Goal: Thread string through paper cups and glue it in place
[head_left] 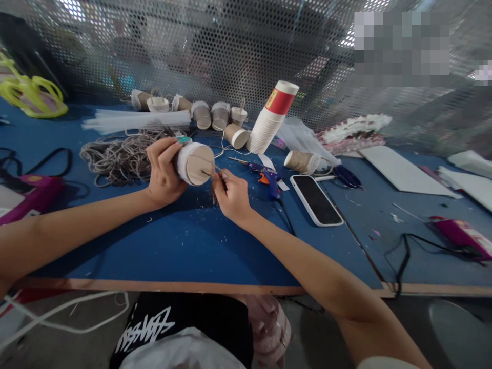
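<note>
My left hand [167, 166] is wrapped round a paper cup [197, 166] tipped on its side, its round base turned toward me. Whitish wrapping covers the cup's wall, and a thin grey cord crosses the base. At the base's right edge, my right hand [232, 192] pinches the cord [216, 169] between thumb and finger. A heap of loose grey cord [117, 156] lies on the blue table just left of the cup. To the right of my right hand rests a blue glue gun [265, 177] with an orange trigger.
Several wrapped cups [221, 115] stand at the back, near a leaning stack of white paper cups [269, 123]. A phone [317, 200], a cord-wrapped cup [302, 161] and a magenta glue gun [461, 236] lie right. Another magenta tool [38, 192] sits left. Perforated metal [230, 51] rises behind.
</note>
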`<state>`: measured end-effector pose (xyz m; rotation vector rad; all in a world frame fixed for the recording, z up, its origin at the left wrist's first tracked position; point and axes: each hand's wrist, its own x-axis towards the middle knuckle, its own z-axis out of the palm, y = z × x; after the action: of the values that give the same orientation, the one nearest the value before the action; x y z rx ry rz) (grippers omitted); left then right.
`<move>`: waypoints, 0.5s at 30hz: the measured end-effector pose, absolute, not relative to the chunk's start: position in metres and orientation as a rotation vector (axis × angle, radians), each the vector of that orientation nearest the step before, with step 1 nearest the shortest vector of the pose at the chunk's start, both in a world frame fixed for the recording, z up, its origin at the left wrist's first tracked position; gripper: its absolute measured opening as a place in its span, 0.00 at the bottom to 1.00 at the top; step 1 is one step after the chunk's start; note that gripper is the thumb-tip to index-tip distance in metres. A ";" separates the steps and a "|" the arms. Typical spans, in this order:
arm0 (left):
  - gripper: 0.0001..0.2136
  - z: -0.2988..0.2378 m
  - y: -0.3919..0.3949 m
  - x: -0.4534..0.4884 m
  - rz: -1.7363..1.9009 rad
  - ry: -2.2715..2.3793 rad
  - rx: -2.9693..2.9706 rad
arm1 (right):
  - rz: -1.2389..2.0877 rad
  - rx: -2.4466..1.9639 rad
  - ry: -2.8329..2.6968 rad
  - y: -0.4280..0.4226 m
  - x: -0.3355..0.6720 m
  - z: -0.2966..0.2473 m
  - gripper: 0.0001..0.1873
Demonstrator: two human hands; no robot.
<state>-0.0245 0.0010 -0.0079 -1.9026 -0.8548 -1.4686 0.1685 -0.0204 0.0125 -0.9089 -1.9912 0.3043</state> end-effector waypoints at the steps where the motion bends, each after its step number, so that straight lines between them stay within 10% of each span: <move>1: 0.32 -0.008 0.001 -0.024 -1.463 -0.850 -1.892 | 0.281 -0.931 -2.013 -0.020 0.169 0.013 0.20; 15: 0.29 -0.011 0.001 -0.024 -1.425 -0.961 -1.845 | 0.224 -1.094 -2.280 -0.016 0.172 0.031 0.17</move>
<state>-0.0243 0.0007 -0.0114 -1.8453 -0.9607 -1.4247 0.1725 -0.0156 0.0312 -1.0945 -2.2797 0.2244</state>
